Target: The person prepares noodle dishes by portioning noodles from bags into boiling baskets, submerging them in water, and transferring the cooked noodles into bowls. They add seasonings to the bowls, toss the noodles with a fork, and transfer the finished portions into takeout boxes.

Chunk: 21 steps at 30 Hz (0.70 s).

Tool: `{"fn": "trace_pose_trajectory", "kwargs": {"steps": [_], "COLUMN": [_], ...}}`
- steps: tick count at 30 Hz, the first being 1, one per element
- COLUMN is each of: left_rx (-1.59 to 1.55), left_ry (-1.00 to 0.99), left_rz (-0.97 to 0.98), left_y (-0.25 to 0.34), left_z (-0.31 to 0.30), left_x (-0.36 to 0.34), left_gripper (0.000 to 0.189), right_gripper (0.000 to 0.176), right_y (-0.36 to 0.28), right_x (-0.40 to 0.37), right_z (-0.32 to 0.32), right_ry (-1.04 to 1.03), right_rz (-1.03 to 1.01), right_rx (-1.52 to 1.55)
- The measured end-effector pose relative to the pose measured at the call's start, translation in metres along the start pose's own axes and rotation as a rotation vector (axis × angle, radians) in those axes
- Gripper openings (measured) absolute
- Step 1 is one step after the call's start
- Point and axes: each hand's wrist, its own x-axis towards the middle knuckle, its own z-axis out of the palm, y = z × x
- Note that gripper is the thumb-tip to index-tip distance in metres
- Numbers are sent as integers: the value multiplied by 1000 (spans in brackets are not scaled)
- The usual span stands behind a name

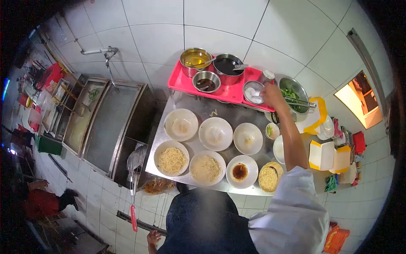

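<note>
My right hand [272, 94] reaches to the small metal bowl of white seasoning [253, 92] on the pink tray [177, 79]; its fingers are closed together over the bowl's rim, and what they hold is too small to make out. Down at the lower left, my left hand [154, 238] hangs beside my apron, away from the counter, with its fingers apart and nothing in it. Below the tray stand white bowls: some with pale noodles [172, 160], one with dark sauce [240, 171], and three [215, 134] with little in them.
Pots of yellow oil [195, 58] and dark liquid [228, 65] stand on the tray. A bowl of greens [293, 94] is at right, near open takeaway boxes [322, 155]. A red-handled strainer [133, 216] and metal sinks [111, 122] are at left. A person's leg [40, 203] shows lower left.
</note>
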Motion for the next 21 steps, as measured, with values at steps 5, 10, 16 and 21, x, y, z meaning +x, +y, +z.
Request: {"fn": "trace_pose_trajectory", "kwargs": {"steps": [5, 10, 16, 21], "left_rx": [-166, -502, -736, -429], "left_ry": [-150, -160, -62, 36], "left_rz": [-115, -227, -203, -211], "left_y": [0, -37, 17, 31], "left_z": [-7, -27, -19, -9], "left_x": [6, 41, 21, 2], "left_gripper": [42, 43, 28, 33], "right_gripper": [18, 17, 12, 15], "right_y": [18, -47, -184, -232], "right_x": [-18, -45, -87, -113], "right_z": [-21, -60, 10, 76], "right_ry": [11, -59, -382, -152], "right_rz": [64, 37, -193, -405], "right_rx": [276, 440, 677, 214]}}
